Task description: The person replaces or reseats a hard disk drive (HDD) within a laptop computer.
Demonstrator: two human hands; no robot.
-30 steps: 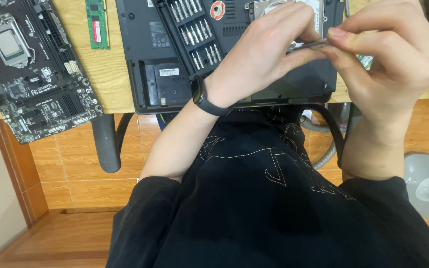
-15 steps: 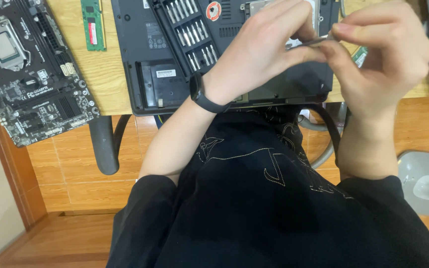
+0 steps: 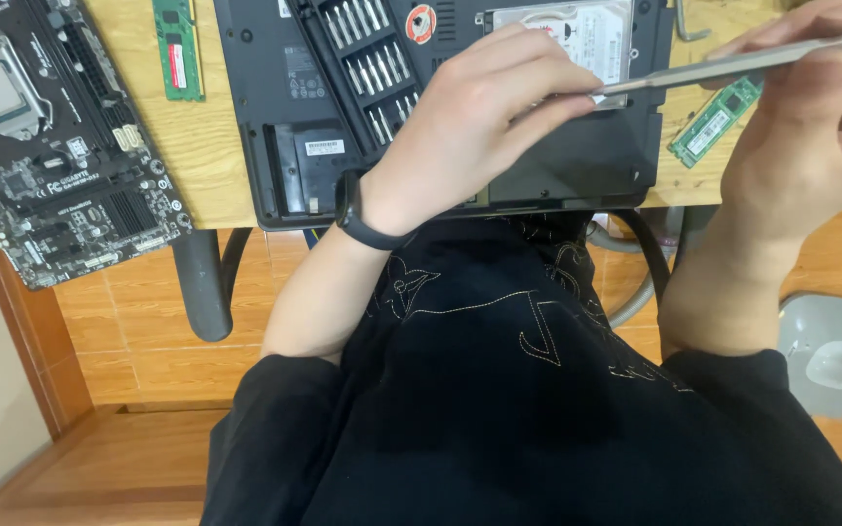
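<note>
My left hand [image 3: 484, 122], with a black band on its wrist, pinches the tip of a thin metal tool [image 3: 733, 66] above an opened black laptop [image 3: 577, 166] lying bottom up on the wooden table. My right hand [image 3: 811, 127] grips the other end of the tool at the upper right. Below the tool tip sits a silver hard drive [image 3: 577, 27] in the laptop's bay. A black case of screwdriver bits [image 3: 367, 54] rests on the laptop to the left of my left hand.
A black motherboard [image 3: 46, 136] lies at the table's left edge. One green memory stick [image 3: 178, 49] lies beside it, another green memory stick [image 3: 716, 120] lies right of the laptop. A grey chair seat [image 3: 830, 356] shows at the lower right over the wooden floor.
My hands have drawn apart: the right hand moved right and up with the tool, so the tool's shaft now shows between them. The view shifted slightly.
</note>
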